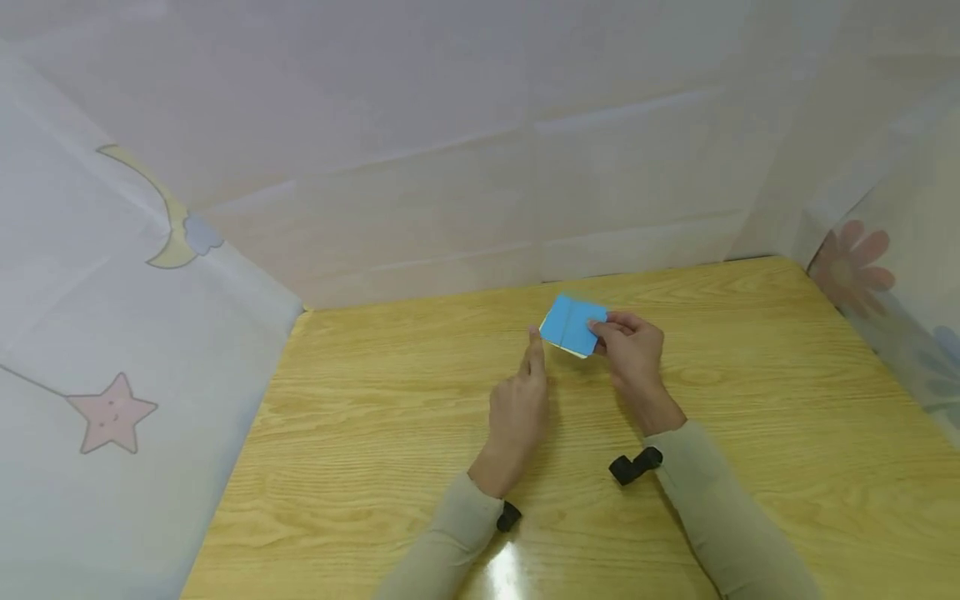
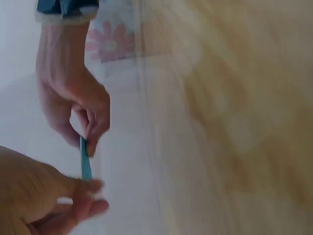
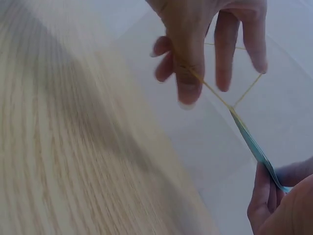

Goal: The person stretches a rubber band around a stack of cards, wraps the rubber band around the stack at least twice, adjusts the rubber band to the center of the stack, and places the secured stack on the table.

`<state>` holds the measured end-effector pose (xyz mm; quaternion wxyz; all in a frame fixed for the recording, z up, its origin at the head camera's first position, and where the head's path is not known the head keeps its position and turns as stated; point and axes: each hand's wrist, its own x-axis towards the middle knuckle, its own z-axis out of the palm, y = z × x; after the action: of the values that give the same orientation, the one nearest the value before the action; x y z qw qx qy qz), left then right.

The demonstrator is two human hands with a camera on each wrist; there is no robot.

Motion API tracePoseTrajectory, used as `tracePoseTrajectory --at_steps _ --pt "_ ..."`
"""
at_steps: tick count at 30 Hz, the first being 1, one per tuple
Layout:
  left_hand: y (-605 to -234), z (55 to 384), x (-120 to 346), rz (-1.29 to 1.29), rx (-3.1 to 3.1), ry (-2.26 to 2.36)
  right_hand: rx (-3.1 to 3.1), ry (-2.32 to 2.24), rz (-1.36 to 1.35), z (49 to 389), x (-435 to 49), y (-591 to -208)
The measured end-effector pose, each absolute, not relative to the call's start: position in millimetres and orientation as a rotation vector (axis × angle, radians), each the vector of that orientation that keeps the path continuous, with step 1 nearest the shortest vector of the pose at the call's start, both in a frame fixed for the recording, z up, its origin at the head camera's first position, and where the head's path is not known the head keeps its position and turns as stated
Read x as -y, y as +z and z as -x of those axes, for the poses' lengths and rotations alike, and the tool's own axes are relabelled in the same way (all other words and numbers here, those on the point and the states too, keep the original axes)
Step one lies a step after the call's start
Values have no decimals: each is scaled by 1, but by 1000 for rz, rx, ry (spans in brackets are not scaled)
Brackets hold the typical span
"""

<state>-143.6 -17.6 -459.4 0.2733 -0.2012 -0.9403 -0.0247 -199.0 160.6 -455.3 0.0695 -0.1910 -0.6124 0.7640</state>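
A thin stack of blue square paper or cards (image 1: 579, 323), with a pale yellow edge below, is held above the wooden table. My right hand (image 1: 637, 354) pinches its right side between thumb and fingers. A thin line crosses the blue face. In the right wrist view, a yellowish rubber band (image 3: 215, 94) runs from the stack's far end to my left hand (image 3: 195, 44), stretched over the thumb and fingers. The left wrist view shows the stack (image 2: 85, 161) edge-on between both hands, the left fingers blurred.
The wood-grain table (image 1: 360, 450) lies under both hands. A pale sheet (image 1: 420, 208) hangs behind it, and printed sheets with a star (image 1: 114, 414) and a flower (image 1: 853, 268) stand at the sides. A black wrist device (image 1: 636, 465) sits at the right sleeve.
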Motion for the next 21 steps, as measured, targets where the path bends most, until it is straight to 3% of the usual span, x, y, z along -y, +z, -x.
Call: tracePoseTrajectory --at_steps 8,21 --pt "-456 168 45 791 2454 -559 2124 2306 344 197 -160 -456" --pt "-455 176 53 712 2561 -1271 2195 2375 229 197 -165 -457"
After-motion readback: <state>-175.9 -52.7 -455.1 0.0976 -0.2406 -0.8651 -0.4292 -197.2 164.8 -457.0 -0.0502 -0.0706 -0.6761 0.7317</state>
